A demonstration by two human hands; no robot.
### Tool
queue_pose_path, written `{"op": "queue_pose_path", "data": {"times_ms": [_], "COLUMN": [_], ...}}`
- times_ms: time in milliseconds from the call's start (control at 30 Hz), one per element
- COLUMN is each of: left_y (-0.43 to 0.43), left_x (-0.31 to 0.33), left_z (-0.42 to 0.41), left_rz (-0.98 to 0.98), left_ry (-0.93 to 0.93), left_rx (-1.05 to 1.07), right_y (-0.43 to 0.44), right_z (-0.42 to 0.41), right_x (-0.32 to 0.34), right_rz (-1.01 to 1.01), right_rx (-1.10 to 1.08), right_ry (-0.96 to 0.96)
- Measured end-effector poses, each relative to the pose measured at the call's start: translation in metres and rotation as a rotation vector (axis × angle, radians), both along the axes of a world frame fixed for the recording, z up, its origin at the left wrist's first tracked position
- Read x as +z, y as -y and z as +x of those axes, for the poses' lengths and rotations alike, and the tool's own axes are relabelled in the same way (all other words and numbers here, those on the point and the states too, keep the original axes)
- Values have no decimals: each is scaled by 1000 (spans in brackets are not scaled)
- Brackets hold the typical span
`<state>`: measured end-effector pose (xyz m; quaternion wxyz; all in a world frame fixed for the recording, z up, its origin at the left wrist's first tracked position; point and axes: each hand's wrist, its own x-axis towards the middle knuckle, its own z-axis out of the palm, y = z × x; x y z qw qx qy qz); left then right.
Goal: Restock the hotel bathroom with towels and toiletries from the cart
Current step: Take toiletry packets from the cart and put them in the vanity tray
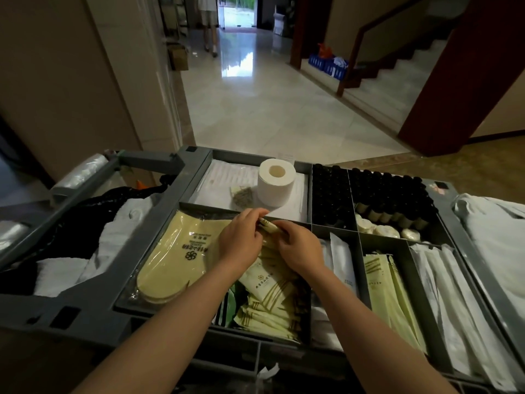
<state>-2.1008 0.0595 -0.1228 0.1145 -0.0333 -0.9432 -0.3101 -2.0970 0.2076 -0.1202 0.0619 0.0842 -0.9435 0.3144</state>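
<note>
One sachet (pixel 267 226) btwn L/R fingers (pixel 253 215)

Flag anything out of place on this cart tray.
The white toilet paper roll stands loose atop flat white packets in the back compartment. The pale green sachets in the front middle compartment lie jumbled, not stacked.

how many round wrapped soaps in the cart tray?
3, in a row in the far right compartment, just in front of the dark bottles: left soap, middle soap, right soap. More may be hidden among the bottles.
</note>
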Motion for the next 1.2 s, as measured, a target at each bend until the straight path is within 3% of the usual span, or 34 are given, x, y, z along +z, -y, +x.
{"op": "queue_pose_path", "data": {"times_ms": [167,400,633,733,833,1000,1200], "left_y": [-1,3,0,-5,-15,-35,-44], "left_x": [3,3,4,6,19,50,45], "left_z": [1,2,1,0,2,-5,-8], "left_rz": [25,154,67,97,262,874,950], "left_ry": [5,72,114,132,204,388,439], "left_rx": [48,35,-96,-104,-96,-174,-139], "right_y": [-1,-3,-2,-1,3,7,-3], "right_z": [-1,0,2,3,5,8,13], "right_x": [-3,-7,4,12,18,29,36], "right_rz": [-49,-291,-462,-644,-718,-809,-916], "right_rx": [-24,-136,-226,-241,-252,-206,-224], "right_ry": [-15,-52,2,-11,-48,-44,56]}}
